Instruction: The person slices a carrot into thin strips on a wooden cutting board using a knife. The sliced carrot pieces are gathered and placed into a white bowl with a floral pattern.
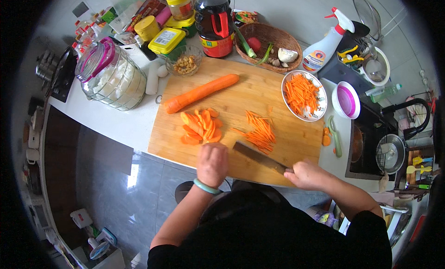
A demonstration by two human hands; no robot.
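Note:
My right hand [307, 175] grips the handle of a kitchen cleaver [259, 157], whose blade lies low over the bamboo cutting board [215, 69] and points to the left. Just beyond the blade is a heap of carrot shreds [260, 131]. My left hand [212, 164], wearing a pale green bangle [205, 186], is curled at the near edge of a pile of carrot slices [201, 124]. It is blurred, and its fingertips are hidden, so whether it holds a slice cannot be told. One whole peeled carrot [201, 93] lies farther back on the board.
A patterned plate of carrot shreds [301, 95] overlaps the board's right corner, beside a white bowl [346, 100]. Behind stand a wicker basket [295, 43], a large sauce bottle [213, 25], a glass bowl [184, 62] and a spray bottle [323, 43]. A glass jar [114, 78] stands left.

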